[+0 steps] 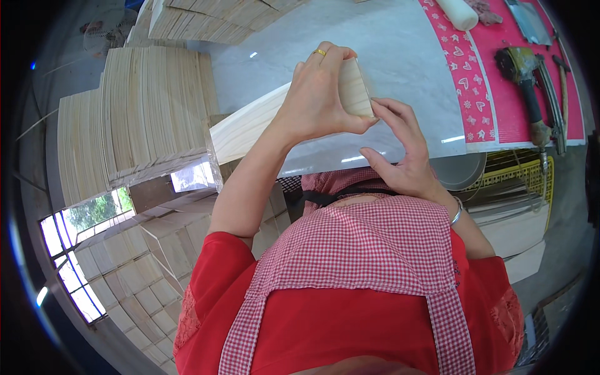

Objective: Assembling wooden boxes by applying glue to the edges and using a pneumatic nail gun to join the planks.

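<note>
A long piece of pale wooden board (253, 122) lies at a slant on the grey table, its grain showing. My left hand (315, 94), with a ring on one finger, spans the board's right part. The fingers hook over the far edge and the thumb presses by the near right corner. My right hand (406, 150) is beside the board's right end, fingers spread and thumb apart. Its index fingertip is at or very near the end corner; actual contact is hard to make out. Nothing is held in it. My left palm hides part of the board.
Tall stacks of thin wooden boards (153, 112) stand along the left. A pink patterned cloth (469, 81) at the right bears a nail gun (525, 81), a hammer (562, 81) and a white roll (458, 12). Below are a yellow crate (544, 181) and piled wooden pieces (134, 275).
</note>
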### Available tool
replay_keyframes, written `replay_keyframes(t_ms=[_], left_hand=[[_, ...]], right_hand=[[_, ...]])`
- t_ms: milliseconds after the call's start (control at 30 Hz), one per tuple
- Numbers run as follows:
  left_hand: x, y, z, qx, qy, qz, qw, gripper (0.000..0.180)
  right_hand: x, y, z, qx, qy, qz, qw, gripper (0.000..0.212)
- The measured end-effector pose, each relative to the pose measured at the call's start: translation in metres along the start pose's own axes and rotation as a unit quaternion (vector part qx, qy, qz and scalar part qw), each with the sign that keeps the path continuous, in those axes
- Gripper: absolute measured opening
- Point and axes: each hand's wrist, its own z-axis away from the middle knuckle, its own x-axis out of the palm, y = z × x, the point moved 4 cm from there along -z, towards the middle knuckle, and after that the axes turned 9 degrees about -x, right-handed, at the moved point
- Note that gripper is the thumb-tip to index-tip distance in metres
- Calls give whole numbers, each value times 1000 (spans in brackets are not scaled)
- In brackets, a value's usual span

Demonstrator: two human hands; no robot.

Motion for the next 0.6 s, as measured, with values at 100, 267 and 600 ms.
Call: replay_keyframes(t_ms=[100,267,600], left_hand=[[-1,0,0,-4,-3,1,1000,87],[-1,1,1,-7,-3,7,1000,87],[1,0,2,-26,-9,-6,1000,87]], right_hand=[[-3,3,-4,-9,-2,-2,1000,67],[-8,11,-29,-23,12,-18,1000,76],[-3,2,-41,-49,-30,-28,998,89]])
